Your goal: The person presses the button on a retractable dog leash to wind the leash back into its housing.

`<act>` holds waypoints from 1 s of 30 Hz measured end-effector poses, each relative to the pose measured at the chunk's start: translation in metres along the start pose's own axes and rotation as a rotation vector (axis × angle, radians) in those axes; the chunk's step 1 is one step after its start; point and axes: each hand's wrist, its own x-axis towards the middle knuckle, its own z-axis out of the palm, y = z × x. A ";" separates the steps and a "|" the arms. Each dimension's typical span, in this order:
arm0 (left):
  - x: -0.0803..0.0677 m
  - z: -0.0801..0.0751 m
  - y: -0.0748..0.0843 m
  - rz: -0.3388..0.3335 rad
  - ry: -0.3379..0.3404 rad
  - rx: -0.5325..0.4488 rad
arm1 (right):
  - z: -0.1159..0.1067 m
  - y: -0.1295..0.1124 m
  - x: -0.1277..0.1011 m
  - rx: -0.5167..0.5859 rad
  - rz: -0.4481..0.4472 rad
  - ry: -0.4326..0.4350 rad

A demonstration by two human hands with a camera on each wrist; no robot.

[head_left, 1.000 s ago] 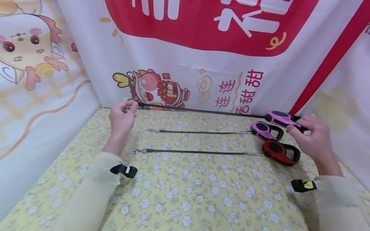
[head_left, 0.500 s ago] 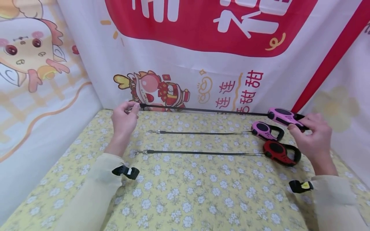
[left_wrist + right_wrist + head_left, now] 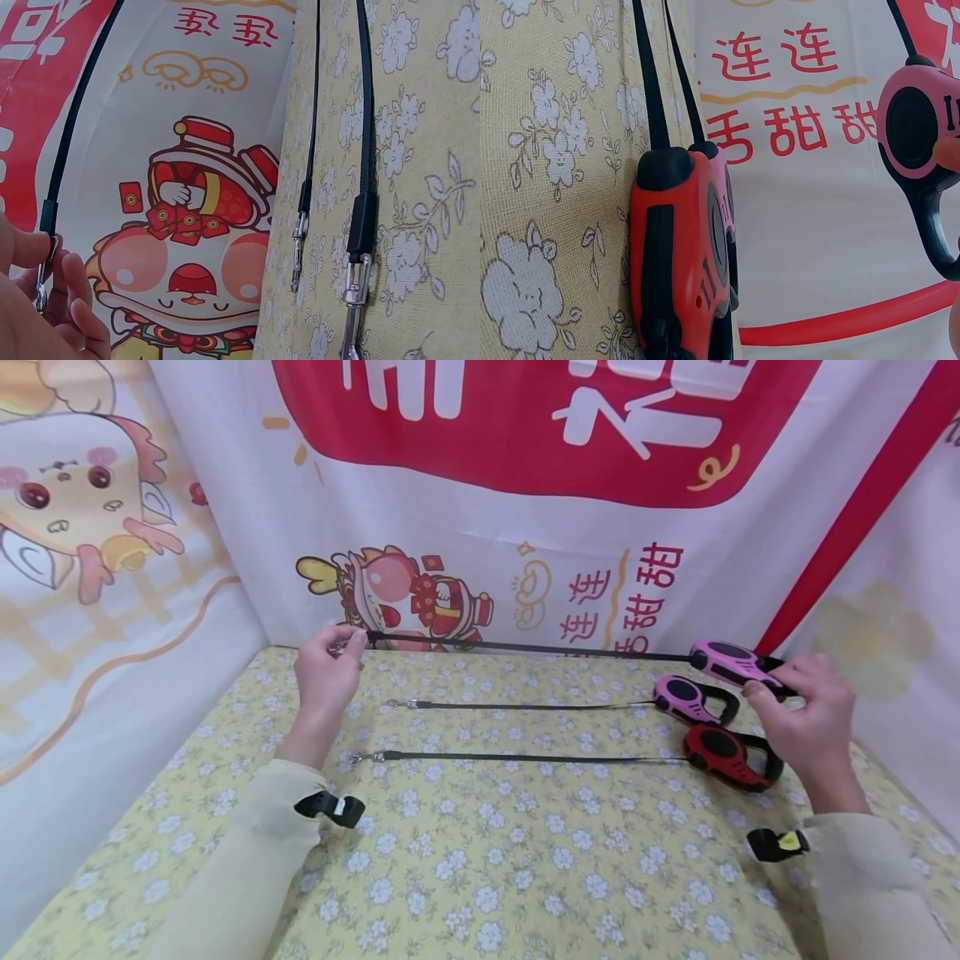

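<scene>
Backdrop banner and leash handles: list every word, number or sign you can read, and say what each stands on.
"连连": red characters on the backdrop banner, also in the right wrist view.
"甜甜": red characters on the same banner.
Large white characters on the banner's red field: cut off, unreadable.
Held pink leash handle, red leash handle: no readable text.

Floral tablecloth (image 3: 480,877), cartoon banner backdrop (image 3: 525,527)

Left hand (image 3: 324,670) raised, fingers pinched; right hand (image 3: 806,714) raised, fingers curled.
</scene>
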 end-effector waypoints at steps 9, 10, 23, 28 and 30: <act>-0.001 0.003 0.001 0.010 -0.001 -0.007 | 0.004 0.002 0.000 -0.014 -0.046 0.021; -0.002 0.003 0.002 0.012 -0.001 -0.009 | 0.005 0.004 0.000 -0.018 -0.058 0.024; -0.006 0.006 0.004 0.014 -0.017 0.005 | 0.007 0.013 -0.005 -0.038 -0.067 0.010; -0.007 0.007 0.005 0.026 -0.018 0.014 | 0.009 0.013 -0.005 -0.031 -0.068 0.014; -0.007 0.008 0.005 0.030 -0.018 0.019 | 0.011 0.013 -0.005 -0.021 -0.068 0.012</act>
